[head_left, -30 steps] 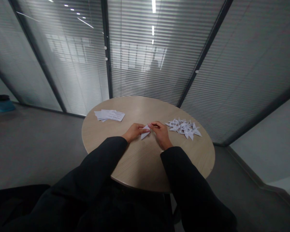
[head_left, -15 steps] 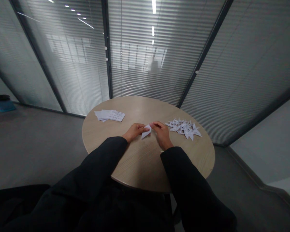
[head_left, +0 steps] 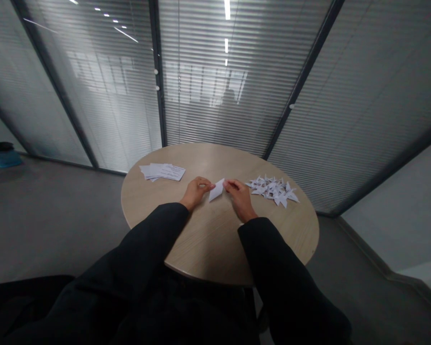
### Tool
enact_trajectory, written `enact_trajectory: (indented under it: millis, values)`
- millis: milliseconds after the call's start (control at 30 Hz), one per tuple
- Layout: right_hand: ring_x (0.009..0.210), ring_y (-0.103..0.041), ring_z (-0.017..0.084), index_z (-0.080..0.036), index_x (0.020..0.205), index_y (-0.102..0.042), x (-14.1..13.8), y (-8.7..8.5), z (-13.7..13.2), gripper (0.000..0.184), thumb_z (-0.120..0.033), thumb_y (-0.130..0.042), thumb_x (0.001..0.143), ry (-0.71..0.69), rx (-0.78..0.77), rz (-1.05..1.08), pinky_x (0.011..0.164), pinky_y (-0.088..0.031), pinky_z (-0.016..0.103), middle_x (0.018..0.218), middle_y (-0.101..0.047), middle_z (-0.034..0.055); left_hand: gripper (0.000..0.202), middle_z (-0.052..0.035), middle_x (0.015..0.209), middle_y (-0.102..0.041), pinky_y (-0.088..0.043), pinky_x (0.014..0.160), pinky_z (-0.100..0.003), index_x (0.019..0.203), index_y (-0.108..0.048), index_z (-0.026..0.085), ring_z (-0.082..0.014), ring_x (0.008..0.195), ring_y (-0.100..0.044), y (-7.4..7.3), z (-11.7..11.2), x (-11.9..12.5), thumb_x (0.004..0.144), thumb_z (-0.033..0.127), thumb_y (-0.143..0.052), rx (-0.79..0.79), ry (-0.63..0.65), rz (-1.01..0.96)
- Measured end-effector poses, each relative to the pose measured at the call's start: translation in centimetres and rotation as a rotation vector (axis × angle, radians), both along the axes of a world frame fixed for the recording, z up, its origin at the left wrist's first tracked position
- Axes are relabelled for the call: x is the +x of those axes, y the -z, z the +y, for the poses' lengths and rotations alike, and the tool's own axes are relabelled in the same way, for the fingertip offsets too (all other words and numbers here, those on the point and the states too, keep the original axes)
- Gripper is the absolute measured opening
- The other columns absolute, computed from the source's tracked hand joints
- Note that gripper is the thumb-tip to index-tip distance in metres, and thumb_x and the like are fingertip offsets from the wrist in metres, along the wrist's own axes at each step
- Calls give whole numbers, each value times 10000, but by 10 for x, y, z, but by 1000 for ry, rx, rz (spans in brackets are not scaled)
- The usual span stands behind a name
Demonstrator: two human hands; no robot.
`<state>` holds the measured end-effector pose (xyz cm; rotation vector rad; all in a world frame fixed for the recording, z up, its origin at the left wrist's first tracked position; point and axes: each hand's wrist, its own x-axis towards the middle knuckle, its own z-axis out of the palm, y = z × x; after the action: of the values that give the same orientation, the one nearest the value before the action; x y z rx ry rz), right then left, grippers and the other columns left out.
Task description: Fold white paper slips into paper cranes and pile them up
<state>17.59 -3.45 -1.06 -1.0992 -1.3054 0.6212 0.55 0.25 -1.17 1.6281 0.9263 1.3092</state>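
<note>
A small folded white paper (head_left: 216, 190) lies between my two hands on the round wooden table (head_left: 215, 239). My left hand (head_left: 196, 190) pinches its left edge with curled fingers. My right hand (head_left: 240, 196) pinches its right tip, fingers pressed together. Both forearms in black sleeves reach in from the near edge of the table.
A pile of several folded white paper figures (head_left: 273, 188) lies to the right of my hands. A stack of flat paper sheets (head_left: 162, 171) sits at the table's far left. Glass walls with blinds (head_left: 215, 86) stand behind the table; grey floor surrounds it.
The folded paper has been pulled flatter and longer and has shifted slightly away from me, with both hands moving a little with it.
</note>
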Motion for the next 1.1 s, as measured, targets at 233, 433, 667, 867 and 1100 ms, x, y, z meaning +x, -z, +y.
enact_trajectory:
  millis: [233,433,667,867,1100]
  values:
    - [803,-633,208,-179,812,-722,-5,2,-3,330,-471,-737,659,-121,-124,-33,786,-467,346,835,-717,52,129,-93,974,-611,-417,907,-345,622,-660,156,-194,919,-576,-6,1,-2,738,202,-694,70,-88,40]
    - [742,-631,198,-175,770,-723,-5,3,-3,293,-451,-725,672,-129,-123,-48,742,-468,336,784,-715,42,122,-111,1006,-628,-409,912,-351,650,-680,153,-208,948,-574,-6,-1,-2,753,219,-690,87,-67,54]
    - [701,-628,199,-170,721,-714,-1,7,3,290,-453,-720,654,-51,-109,-85,689,-472,325,744,-707,51,85,-117,1023,-635,-387,964,-360,695,-706,154,-220,1005,-569,-4,-2,1,760,203,-685,148,-64,94]
    - [670,-608,187,-177,685,-694,6,8,8,290,-464,-715,647,-53,-84,-133,655,-459,313,713,-685,45,159,-121,1047,-621,-417,943,-375,658,-664,152,-222,1017,-569,-1,-1,3,785,248,-662,124,-17,76]
    - [683,-579,175,-197,635,-669,11,8,10,208,-397,-686,687,-100,-27,-335,690,-430,306,681,-648,21,202,-110,978,-646,-459,879,-364,774,-678,151,-228,971,-593,8,2,4,710,338,-724,51,43,79]
